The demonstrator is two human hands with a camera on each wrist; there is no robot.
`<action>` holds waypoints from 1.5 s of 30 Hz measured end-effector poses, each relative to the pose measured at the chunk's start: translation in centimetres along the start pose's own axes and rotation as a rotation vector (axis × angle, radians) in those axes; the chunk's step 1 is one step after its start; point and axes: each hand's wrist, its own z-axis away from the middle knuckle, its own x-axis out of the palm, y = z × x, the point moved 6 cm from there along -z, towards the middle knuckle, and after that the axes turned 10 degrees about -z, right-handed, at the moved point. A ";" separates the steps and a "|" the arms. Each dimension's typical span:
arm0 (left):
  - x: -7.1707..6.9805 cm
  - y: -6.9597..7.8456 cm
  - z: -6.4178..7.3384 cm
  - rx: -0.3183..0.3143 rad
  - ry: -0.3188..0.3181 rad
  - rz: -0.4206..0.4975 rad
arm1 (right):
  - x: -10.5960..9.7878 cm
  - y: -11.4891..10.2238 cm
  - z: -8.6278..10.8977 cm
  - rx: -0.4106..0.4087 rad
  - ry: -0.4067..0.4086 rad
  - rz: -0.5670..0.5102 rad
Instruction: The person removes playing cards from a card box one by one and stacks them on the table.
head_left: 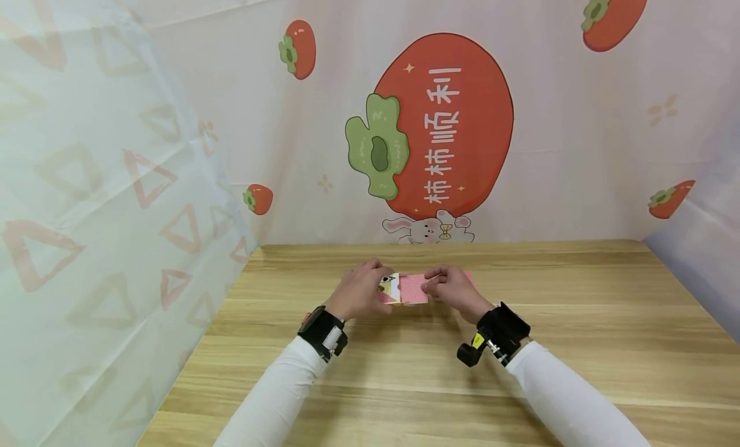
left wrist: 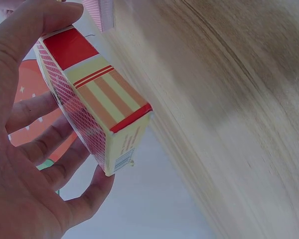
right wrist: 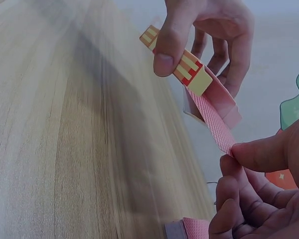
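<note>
My left hand (head_left: 360,293) holds a playing-card box (left wrist: 109,94) between thumb and fingers, tilted above the wooden table. The box has striped sides, a red checked face and an ace picture on the face turned up in the head view. Its open end, with a flap hanging out, points toward my right hand (head_left: 457,291). Thumb and forefinger of that hand pinch the outer end of a pink-patterned playing card (right wrist: 212,119). The card's other end lies at the box's mouth, partly hidden by it.
A stack of pink-backed cards (right wrist: 195,229) lies on the wooden table (head_left: 405,383) beneath my right hand. Behind the table hangs a pale cloth (head_left: 555,145) printed with persimmons; another patterned cloth (head_left: 104,196) hangs along the left side.
</note>
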 end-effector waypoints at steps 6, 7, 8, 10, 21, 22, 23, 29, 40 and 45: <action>0.1 -0.2 0.1 -0.003 0.003 0.004 | -0.5 0.1 0.1 -0.008 0.001 -0.006; 0.1 -0.3 0.1 -0.005 0.005 0.003 | -0.5 0.2 0.1 -0.004 0.006 -0.009; 0.1 -0.3 0.1 -0.006 0.006 0.003 | -0.6 0.2 0.1 -0.004 0.006 -0.006; 0.2 -0.4 0.2 -0.009 0.009 0.000 | -0.7 0.2 0.1 -0.007 0.004 0.000; 0.3 -0.4 0.3 0.011 0.020 -0.011 | 0.3 -3.3 0.7 -0.397 -0.010 0.575; 0.4 -0.3 0.3 0.012 0.019 -0.015 | 0.7 -3.5 0.8 -0.428 -0.036 0.628; 0.4 -0.3 0.2 0.012 0.017 -0.018 | 1.1 -3.7 0.9 -0.454 -0.064 0.672; 0.8 0.0 0.1 0.016 0.004 -0.018 | 2.8 -3.8 1.2 -0.493 -0.206 0.808; 1.0 0.1 0.0 0.013 -0.005 -0.016 | 3.0 -3.6 0.9 -0.444 -0.240 0.845; 1.1 0.1 0.0 0.015 -0.007 -0.016 | 2.8 -3.6 1.1 -0.479 -0.261 0.879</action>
